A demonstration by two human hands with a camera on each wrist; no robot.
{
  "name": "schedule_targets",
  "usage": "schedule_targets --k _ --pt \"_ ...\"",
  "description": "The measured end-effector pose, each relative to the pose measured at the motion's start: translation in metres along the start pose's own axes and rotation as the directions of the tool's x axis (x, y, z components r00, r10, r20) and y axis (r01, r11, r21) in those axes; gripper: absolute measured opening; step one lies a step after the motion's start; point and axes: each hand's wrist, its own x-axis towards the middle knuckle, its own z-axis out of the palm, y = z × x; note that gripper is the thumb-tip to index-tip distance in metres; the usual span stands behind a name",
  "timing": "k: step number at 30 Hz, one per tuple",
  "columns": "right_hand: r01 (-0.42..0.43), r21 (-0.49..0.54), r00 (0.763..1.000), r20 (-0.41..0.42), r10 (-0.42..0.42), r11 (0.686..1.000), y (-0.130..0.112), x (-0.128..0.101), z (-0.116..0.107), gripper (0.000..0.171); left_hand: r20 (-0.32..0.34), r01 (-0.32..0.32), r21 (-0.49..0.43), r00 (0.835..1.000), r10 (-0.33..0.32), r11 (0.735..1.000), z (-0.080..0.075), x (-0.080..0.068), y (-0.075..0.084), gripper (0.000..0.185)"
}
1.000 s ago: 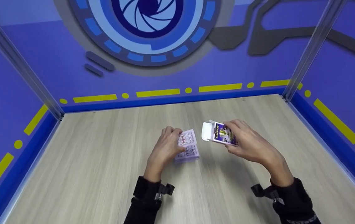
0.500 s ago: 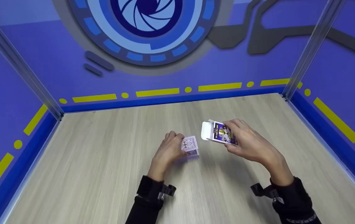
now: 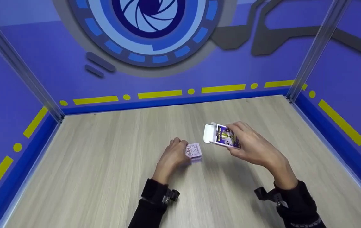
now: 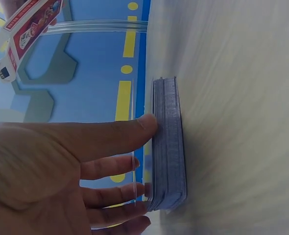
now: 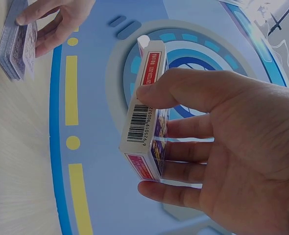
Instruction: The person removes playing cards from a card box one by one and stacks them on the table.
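Note:
My left hand (image 3: 174, 155) pinches a playing card (image 3: 193, 150) by its left side, thumb at the near edge and fingers at the far one. Right below it on the table lies a deck of playing cards (image 4: 170, 147), its layered edges facing the left wrist camera. In that view the card shows as a thin line close above the deck, and my thumb tip overlaps the deck's side. My right hand (image 3: 251, 144) holds a card box (image 3: 227, 136) up off the table. Its white flap (image 3: 209, 133) stands open towards the left, and a barcode (image 5: 137, 123) marks one narrow side.
The wood-grain table (image 3: 104, 174) is bounded by a blue back wall (image 3: 164, 82) and side walls with yellow markings. Metal posts (image 3: 313, 47) stand at the back corners. Both wrists wear black camera straps (image 3: 155, 191).
My left hand has come nearer and slightly right, sliding the card back from beyond the deck until it sits nearly over it. The right hand and box stay almost still.

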Motion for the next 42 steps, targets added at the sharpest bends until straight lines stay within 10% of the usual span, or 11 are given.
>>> schedule_targets --k 31,37,42 --pt "-0.017 0.010 1.000 0.014 0.017 1.000 -0.002 0.001 0.001 0.062 0.098 0.085 -0.039 0.992 -0.081 0.996 -0.008 -0.002 0.005 0.083" --pt "-0.024 0.013 1.000 0.020 0.024 1.000 -0.002 0.001 0.000 0.063 -0.106 0.083 -0.045 0.990 -0.088 0.996 -0.030 -0.009 0.013 0.063" --pt "-0.007 0.004 1.000 0.009 0.006 1.000 -0.001 0.000 0.000 0.064 -0.388 0.010 -0.101 0.921 -0.049 0.995 -0.046 -0.021 0.035 0.030"
